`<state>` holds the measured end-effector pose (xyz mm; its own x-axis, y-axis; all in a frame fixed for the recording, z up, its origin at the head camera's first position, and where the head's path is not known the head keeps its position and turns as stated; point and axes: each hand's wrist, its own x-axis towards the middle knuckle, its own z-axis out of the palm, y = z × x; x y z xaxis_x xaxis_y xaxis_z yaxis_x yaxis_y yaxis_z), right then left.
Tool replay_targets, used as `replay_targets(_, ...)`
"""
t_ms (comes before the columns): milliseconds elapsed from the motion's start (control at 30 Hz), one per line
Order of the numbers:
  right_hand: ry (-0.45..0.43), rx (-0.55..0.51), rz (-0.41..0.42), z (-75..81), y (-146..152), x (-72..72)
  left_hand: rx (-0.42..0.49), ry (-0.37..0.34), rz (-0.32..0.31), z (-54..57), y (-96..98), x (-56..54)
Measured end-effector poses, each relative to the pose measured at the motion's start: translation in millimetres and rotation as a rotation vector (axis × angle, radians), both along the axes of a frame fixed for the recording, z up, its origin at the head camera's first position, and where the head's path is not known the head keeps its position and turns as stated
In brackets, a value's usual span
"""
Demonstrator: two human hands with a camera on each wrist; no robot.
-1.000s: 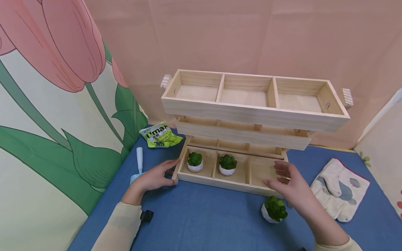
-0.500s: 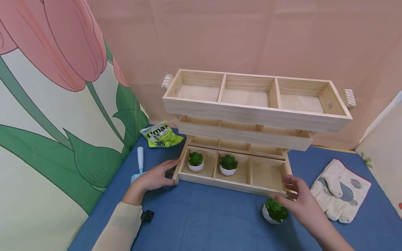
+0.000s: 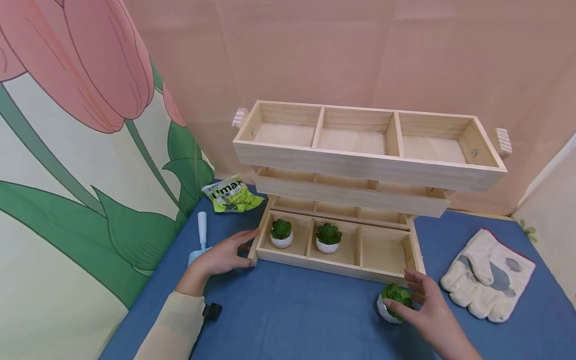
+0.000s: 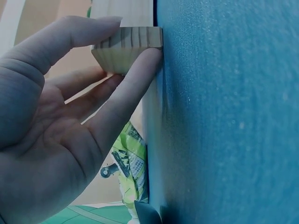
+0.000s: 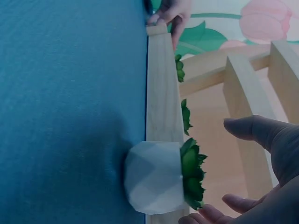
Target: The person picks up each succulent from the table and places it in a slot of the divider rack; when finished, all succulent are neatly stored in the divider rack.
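A tiered wooden planter stand (image 3: 360,167) has three compartments per tier. In its bottom tier, small succulents in white pots sit in the left (image 3: 282,242) and middle (image 3: 328,247) compartments. My left hand (image 3: 225,257) grips the stand's front left base end, with thumb and fingers on either side of the wooden rail end (image 4: 135,38). A third potted succulent (image 5: 156,177) stands on the blue cloth before the right compartment. Beside it is my right hand (image 3: 429,310), thumb and fingers spread, thumb overlapping its leaves in the head view; the right wrist view shows the thumb apart from the pot.
A green and white packet (image 3: 232,194) lies at the back left, with a white-handled, light-blue tool (image 3: 202,230) nearer. White work gloves (image 3: 490,275) lie on the right. The upper tiers (image 3: 360,131) overhang the bottom one.
My right hand has moved down and outward from over the bottom tier's right compartment to the third succulent. My left hand has stayed at the stand's left end.
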<state>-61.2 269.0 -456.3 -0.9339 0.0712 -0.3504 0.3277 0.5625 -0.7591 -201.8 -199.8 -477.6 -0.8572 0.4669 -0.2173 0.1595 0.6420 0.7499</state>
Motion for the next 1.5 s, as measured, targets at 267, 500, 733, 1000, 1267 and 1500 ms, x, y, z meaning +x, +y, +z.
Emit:
replay_targets(267, 0.009, 0.050, -0.016, -10.5, -4, -2.6, 0.006, -0.002, 0.003, -0.8, -1.9, -1.4)
replay_targets(500, 0.013, 0.080, 0.018, -16.1, -1, -3.4, 0.008, -0.001, 0.000, -1.8, -2.0, -1.6)
replay_targets(733, -0.013, 0.082, 0.025, -22.3, 2, -2.0, 0.015, -0.002, -0.009, -2.6, -2.2, -2.7)
replay_targets(1000, -0.029, 0.072, 0.027, -27.9, 6, 0.7, 0.003, 0.006, -0.009, -2.8, -2.6, -2.5)
replay_targets(1267, -0.078, 0.096, 0.015, -32.7, 7, 3.8, 0.005, 0.009, -0.008, -4.6, -1.5, -2.8)
replay_targets(1500, -0.101, 0.110, -0.001, -35.0, 8, 5.5, 0.011, 0.006, -0.008, -4.0, -1.0, -1.7)
